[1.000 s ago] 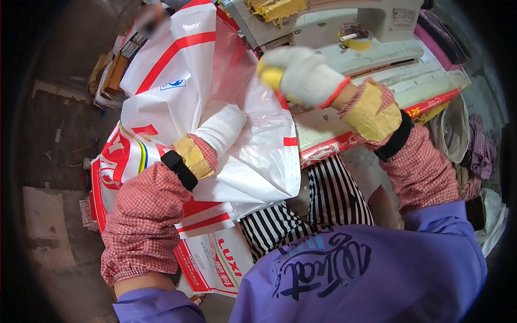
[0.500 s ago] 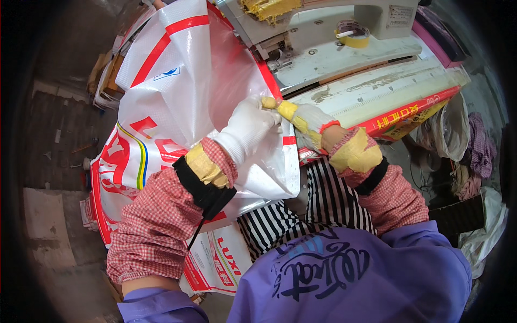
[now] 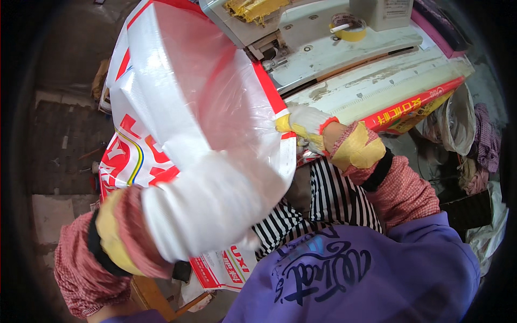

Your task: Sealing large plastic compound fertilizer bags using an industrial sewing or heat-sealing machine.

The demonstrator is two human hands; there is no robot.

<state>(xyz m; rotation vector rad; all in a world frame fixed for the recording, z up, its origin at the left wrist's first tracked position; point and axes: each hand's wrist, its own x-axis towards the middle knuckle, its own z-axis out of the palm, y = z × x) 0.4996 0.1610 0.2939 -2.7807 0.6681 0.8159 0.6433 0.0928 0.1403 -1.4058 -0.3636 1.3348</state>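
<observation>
The white-and-red sack (image 3: 148, 70), filling the frame's left and centre, is probably best handled with its rim taut where the right hand (image 3: 309, 126) pinches it near centre, while the left hand (image 3: 215, 202) blurs at lower centre, its fingers' grasp unclear.

Pale machine bed (image 3: 309, 35); yellow tape (image 3: 351, 36) atop

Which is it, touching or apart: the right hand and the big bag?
Touching: the head view shows the right hand holding the big bag by its edge, no gap.
</observation>
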